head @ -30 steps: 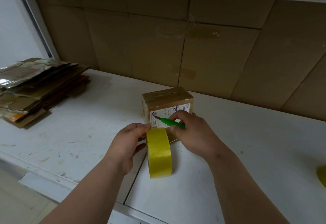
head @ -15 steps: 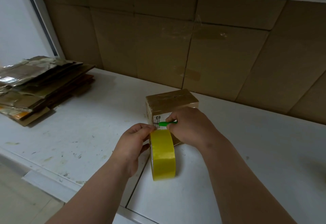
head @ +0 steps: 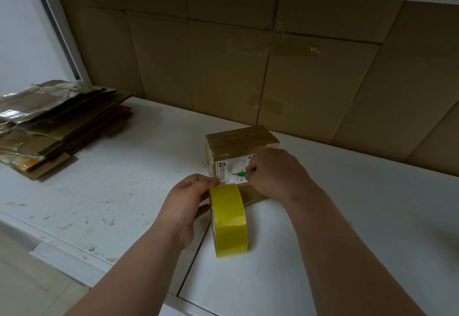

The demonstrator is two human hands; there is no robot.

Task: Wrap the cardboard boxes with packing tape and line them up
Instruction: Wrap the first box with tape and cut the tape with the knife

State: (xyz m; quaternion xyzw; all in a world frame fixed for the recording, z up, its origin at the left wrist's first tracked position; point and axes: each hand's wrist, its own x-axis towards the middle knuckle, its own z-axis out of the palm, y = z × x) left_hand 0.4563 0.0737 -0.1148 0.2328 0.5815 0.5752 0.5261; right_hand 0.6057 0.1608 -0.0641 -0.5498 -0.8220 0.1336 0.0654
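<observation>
A small cardboard box point(head: 242, 141) stands closed on the white table point(head: 124, 179), near the wall of large cardboard sheets point(head: 223, 67); its flaps are shut and covered with clear tape, so what is inside cannot be seen. The roll of yellow packing tape point(head: 228, 218) stands on its edge on the table, just in front of the box. The left hand point(head: 185, 204) holds the roll from the left side, and its fingers are curled at the top of the roll, where they pinch it next to the box. The right hand point(head: 275, 174) is closed around a small green tool point(head: 241, 173), whose metal tip points to the left over the white label point(head: 231, 170) on the front face of the box. The label has a round logo and lines of printed text, but the letters are too small to read. On the far left of the table lies a stack of flattened cardboard point(head: 57, 126), some of it covered with shiny tape.
</observation>
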